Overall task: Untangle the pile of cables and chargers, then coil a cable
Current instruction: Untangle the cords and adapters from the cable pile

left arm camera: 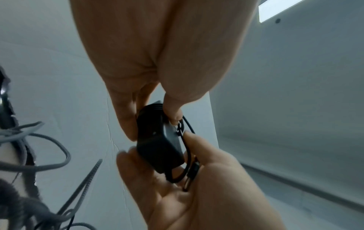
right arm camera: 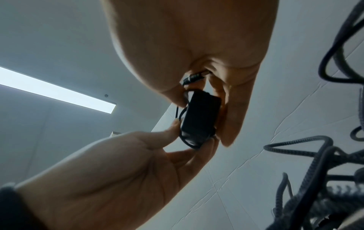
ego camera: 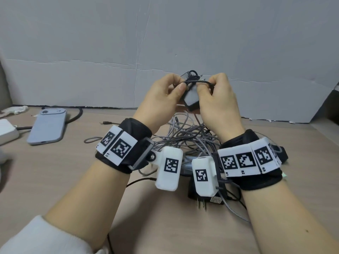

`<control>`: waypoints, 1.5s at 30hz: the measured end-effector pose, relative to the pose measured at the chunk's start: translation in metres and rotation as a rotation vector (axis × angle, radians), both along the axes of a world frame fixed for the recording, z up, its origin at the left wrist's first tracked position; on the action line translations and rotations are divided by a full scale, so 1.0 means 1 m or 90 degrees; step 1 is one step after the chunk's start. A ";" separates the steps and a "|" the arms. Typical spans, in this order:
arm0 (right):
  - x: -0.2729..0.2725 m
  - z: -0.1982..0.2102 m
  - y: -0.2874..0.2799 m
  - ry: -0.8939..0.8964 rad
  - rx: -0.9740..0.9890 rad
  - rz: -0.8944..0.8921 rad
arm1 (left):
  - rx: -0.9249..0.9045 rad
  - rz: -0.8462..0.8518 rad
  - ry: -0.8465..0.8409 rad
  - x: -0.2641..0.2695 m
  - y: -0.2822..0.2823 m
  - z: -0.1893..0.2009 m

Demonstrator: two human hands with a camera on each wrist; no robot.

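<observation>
1. While both forearms reach forward and upward from the near edge, the left hand (ego camera: 161, 96) and right hand (ego camera: 218, 99) meet raised above the counter (ego camera: 73, 171), backs toward the wearer, knuckles nearly touching.
2. Left hand: fingers curled, thumb tip pressed on a thin black cable (ego camera: 198, 81); in the left wrist view the thumb and fingers (left arm camera: 128, 118) pinch the upper end of the black charger (left arm camera: 157, 140).
3. Right hand: fingers curled round the charger's other side, thumb tucked against the cable; a barrel plug (right arm camera: 194, 77) lies between its thumb and palm in the right wrist view.
4. Black charger: held between the two sets of fingers, off the counter, tilted, with the black cable looped several turns round it and a small loop standing above the fingertips.
5. Grey braided cable pile (ego camera: 185, 138): on the counter, below the fingers and between the wrists, tangled.
6. Second black adapter (ego camera: 203, 198): under the right wrist, prongs toward the wearer.
7. Phone (ego camera: 47, 125): face down, well left of the fingers.
8. White box (ego camera: 7, 132): left edge, beside the phone.
</observation>
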State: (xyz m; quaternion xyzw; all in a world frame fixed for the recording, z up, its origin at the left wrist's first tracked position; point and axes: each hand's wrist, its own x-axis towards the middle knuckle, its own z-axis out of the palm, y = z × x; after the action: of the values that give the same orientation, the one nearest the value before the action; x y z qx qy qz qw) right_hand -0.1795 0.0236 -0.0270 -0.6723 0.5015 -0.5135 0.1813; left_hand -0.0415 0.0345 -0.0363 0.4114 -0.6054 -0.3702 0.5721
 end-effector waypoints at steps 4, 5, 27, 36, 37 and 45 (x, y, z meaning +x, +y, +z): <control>0.004 0.004 0.007 0.000 0.041 0.040 | -0.018 0.014 0.017 0.009 -0.002 0.002; 0.003 0.005 0.008 0.030 0.038 0.042 | -0.023 0.024 0.007 0.012 -0.003 0.003; -0.010 0.015 0.009 0.221 -0.070 0.030 | -0.049 0.112 -0.359 0.028 -0.005 0.003; -0.006 0.012 0.010 0.070 -0.095 0.095 | -0.041 -0.003 -0.380 0.029 -0.005 0.002; -0.005 0.011 0.010 0.057 -0.088 0.103 | -0.040 -0.007 -0.384 0.029 -0.005 0.002; -0.011 0.009 0.004 0.073 -0.079 0.098 | -0.025 0.016 -0.409 0.031 -0.003 0.005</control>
State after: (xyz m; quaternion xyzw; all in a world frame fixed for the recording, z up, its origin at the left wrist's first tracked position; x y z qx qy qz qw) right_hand -0.1907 0.0274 -0.0179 -0.7467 0.4256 -0.4889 0.1494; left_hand -0.0105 0.0311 -0.0316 0.5038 -0.7569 -0.2021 0.3639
